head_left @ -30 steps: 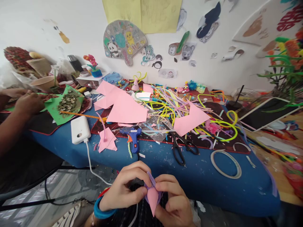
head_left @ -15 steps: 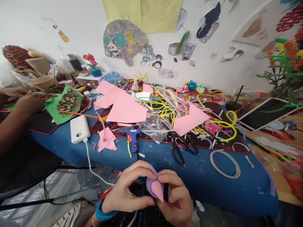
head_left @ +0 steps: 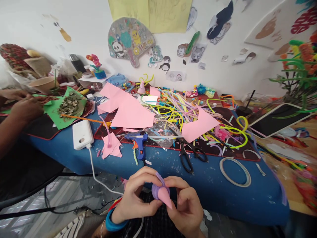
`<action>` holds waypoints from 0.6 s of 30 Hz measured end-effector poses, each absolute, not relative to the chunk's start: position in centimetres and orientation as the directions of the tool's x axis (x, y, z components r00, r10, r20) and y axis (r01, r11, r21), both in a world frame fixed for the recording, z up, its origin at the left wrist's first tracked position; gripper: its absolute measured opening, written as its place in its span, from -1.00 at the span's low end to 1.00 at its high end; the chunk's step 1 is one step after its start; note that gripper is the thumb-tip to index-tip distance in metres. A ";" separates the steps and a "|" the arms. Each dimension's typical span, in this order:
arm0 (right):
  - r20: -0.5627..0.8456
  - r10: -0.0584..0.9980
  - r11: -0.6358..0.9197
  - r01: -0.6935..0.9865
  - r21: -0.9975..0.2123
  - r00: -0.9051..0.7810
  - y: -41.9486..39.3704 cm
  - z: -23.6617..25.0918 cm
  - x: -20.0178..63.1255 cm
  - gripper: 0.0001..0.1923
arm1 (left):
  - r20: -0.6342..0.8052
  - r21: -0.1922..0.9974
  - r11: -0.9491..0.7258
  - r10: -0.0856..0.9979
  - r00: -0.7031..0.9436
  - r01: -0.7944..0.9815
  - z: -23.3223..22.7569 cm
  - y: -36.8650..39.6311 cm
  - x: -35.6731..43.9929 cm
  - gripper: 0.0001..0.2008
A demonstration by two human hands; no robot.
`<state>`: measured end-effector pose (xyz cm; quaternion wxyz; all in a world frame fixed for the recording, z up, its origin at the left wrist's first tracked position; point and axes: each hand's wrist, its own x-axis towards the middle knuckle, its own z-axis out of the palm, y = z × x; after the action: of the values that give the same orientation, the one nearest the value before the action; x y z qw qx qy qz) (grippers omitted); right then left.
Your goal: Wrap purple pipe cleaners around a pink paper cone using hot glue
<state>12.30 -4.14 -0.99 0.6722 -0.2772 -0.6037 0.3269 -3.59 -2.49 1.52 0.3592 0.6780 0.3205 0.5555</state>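
Pink cone [head_left: 165, 197] wound with a purple fuzzy strand [head_left: 155, 191], held between two half-curled hands.
The cone tips toward 5 o'clock, near the bottom of the view; the left hand [head_left: 131, 200] pinches the coil from 9 o'clock, thumb and fingers curved, while the right hand [head_left: 184, 205] grips from 3 o'clock, thumb by the tip. Outward on the blue table cover [head_left: 160, 162]: glue gun [head_left: 140, 145] at 11, scissors [head_left: 182, 149] at 1, tape ring [head_left: 221, 167] between 2 and 3, white device [head_left: 81, 132] at 10.

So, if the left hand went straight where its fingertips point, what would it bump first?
The purple coil by the pink cone; the left hand touches that coil. Beyond, probably the right hand, though depth is unclear.
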 end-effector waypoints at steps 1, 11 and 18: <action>0.635 0.771 0.637 -0.093 -0.766 0.054 -4.1 -0.9 12.3 -0.81 | 0.527 0.839 -0.542 0.830 0.181 0.043 1.5 -2.5 -3.6 -0.71; 0.701 0.713 0.701 -0.048 -0.712 0.010 -4.1 -1.3 12.6 -0.74 | 0.486 0.874 -0.475 0.848 0.211 -0.105 1.0 -2.6 -3.9 -0.65; 0.703 0.708 0.702 -0.042 -0.711 -0.066 -4.0 -0.8 13.1 -0.81 | 0.368 0.923 -0.324 0.901 0.228 -0.209 0.4 -2.8 -4.7 -0.36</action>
<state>13.06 -3.96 -0.79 0.6362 -0.2493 -0.6681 0.2946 -4.70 -2.80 0.36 0.5044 0.5994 0.2888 0.5503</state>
